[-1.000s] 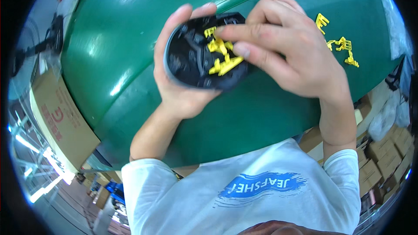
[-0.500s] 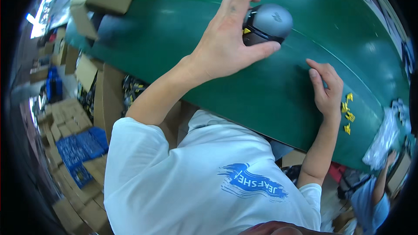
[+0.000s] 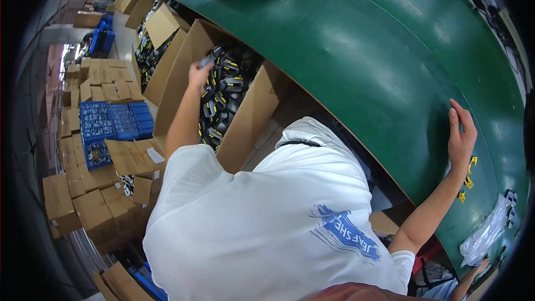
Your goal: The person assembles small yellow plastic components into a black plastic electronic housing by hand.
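My left hand (image 3: 198, 76) reaches down into an open cardboard box (image 3: 251, 114) beside the table, its fingers closed on a dark grey round part (image 3: 207, 59). The box is filled with several black parts with yellow inserts (image 3: 223, 97). My right hand (image 3: 461, 136) lies flat on the green table (image 3: 362, 50) and holds nothing. A few small yellow plastic pieces (image 3: 471, 165) lie on the table just behind that hand.
A clear plastic bag (image 3: 486, 233) lies on the table at the far right, with another person's hand (image 3: 475, 276) near it. More cardboard boxes (image 3: 97, 200) and blue crates (image 3: 111, 125) stand on the floor to the left.
My left hand has carried the round part off the table and down into the cardboard box. My right hand stays resting on the table by the yellow pieces. My head has turned left.
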{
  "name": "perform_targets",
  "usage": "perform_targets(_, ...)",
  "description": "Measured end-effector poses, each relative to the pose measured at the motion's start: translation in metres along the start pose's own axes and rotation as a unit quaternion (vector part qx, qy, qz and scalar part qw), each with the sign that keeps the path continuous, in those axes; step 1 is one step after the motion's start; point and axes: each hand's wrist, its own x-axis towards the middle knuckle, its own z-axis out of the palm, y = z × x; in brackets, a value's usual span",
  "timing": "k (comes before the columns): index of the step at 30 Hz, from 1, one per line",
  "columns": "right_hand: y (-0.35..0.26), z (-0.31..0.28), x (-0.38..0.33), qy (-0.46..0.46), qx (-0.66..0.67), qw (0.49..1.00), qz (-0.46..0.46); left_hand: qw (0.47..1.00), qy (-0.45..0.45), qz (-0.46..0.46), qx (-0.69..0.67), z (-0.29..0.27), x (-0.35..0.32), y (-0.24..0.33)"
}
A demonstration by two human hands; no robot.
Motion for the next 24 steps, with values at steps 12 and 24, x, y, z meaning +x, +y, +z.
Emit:
perform_targets(12, 0.023, 0.018, 0.008, -0.013, 0.028, 0.999, 0.012, 0.989, -0.013, -0.064, -0.132, 0.034, -0.008, -0.065)
perform_targets(24, 0.027, 0.008, -0.004, -0.005, 0.068, 0.996, 0.048, 0.96, -0.269, -0.061, 0.051, 0.08, -0.061, -0.011)
